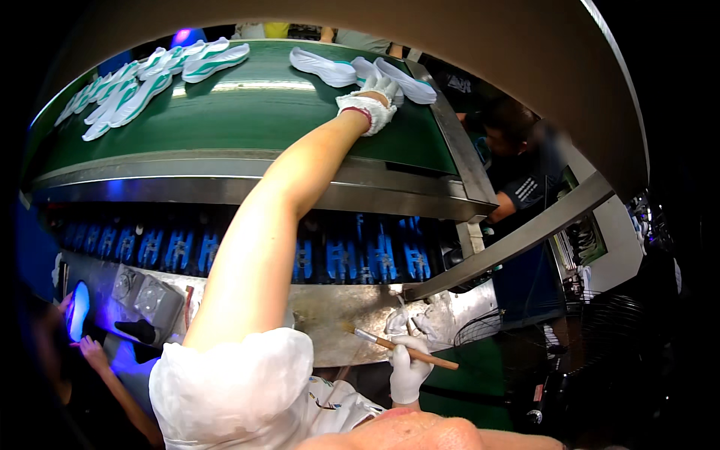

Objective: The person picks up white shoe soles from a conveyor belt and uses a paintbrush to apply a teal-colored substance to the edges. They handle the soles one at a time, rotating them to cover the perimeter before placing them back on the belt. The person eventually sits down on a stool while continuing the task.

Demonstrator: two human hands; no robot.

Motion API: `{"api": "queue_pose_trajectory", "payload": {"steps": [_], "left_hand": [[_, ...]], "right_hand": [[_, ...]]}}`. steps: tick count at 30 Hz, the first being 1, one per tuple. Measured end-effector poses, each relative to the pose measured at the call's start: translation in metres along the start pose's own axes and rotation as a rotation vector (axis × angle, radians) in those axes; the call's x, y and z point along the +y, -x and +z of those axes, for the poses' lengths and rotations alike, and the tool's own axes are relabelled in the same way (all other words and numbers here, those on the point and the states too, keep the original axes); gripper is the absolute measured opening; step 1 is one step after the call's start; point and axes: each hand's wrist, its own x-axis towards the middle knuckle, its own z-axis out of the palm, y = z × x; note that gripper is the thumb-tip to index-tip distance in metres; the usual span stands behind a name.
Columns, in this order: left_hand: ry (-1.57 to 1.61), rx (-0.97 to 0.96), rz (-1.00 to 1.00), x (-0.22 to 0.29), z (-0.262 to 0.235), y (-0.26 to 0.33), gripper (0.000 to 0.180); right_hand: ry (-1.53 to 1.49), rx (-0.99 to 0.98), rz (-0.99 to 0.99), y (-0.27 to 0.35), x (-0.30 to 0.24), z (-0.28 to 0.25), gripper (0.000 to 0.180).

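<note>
My left hand (370, 105), in a white knit glove with a red cuff edge, reaches far across a green conveyor belt (247, 116). Its fingers are stretched out over a small group of white shoe soles; whether they grip one is not plain. One sole (322, 69) lies just left of the hand, and another sole (411, 84) sticks out to its right. Low in the view, near my body, my right hand (409, 371) wears a white glove and is closed round the wooden handle of a paintbrush (397, 349). The bristles point left, over a metal ledge.
Rows of white soles with green trim (139, 86) lie on the belt's left. Below runs a metal rail (187, 176), then a row of blue clamp-like parts (180, 250). A co-worker's hand (94, 352) is near a blue-lit sole (77, 311). Another person (517, 165) is at right, behind metal bars.
</note>
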Motion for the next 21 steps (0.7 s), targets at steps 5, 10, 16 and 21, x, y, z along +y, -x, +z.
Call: {"api": "queue_pose_trajectory", "payload": {"steps": [5,10,16,21], "left_hand": [[-0.208,-0.364,-0.229,0.03,-0.042,-0.001,0.046],[-0.357,-0.243,0.121,-0.013,-0.102,0.084,0.037],[-0.629,0.333,-0.131,-0.148,-0.167,0.181,0.062],[0.21,-0.128,0.107,-0.054,-0.157,0.186,0.036]], "right_hand": [[0.064,0.052,-0.03,-0.008,0.009,-0.013,0.011],[-0.024,-0.03,-0.029,-0.014,0.007,0.001,0.011],[-0.078,-0.167,-0.072,-0.012,0.0,0.036,0.011],[-0.056,-0.201,-0.036,-0.003,-0.003,0.048,0.012]]}}
